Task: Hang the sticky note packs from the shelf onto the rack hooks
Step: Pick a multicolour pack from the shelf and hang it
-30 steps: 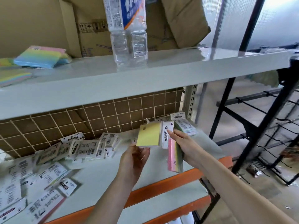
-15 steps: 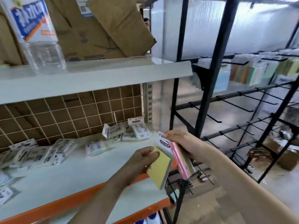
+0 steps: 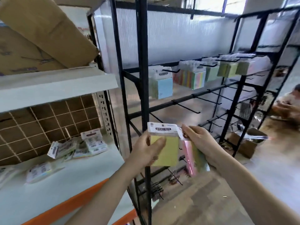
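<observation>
My left hand [image 3: 146,151] grips a yellow sticky note pack [image 3: 167,150] with a white header card, held upright and facing me. Right beside it, my right hand [image 3: 201,142] holds a pink and green sticky note pack [image 3: 192,159] edge-on by its top. Both packs hang in front of the black rack [image 3: 143,82], below its bare hooks [image 3: 186,108]. Packs hanging on the upper hooks [image 3: 162,85] are blue, striped and green. More packs [image 3: 92,143] lie on the white shelf [image 3: 40,189] at the left.
A black rack post stands just behind my hands. Cardboard boxes [image 3: 37,38] sit on the upper shelf. A brown box [image 3: 243,145] lies on the floor under the rack. Another person [image 3: 290,104] is at the far right edge.
My view has swung right from the shelf to the rack. Both hands carried their packs along, and the yellow pack has turned upright to face me.
</observation>
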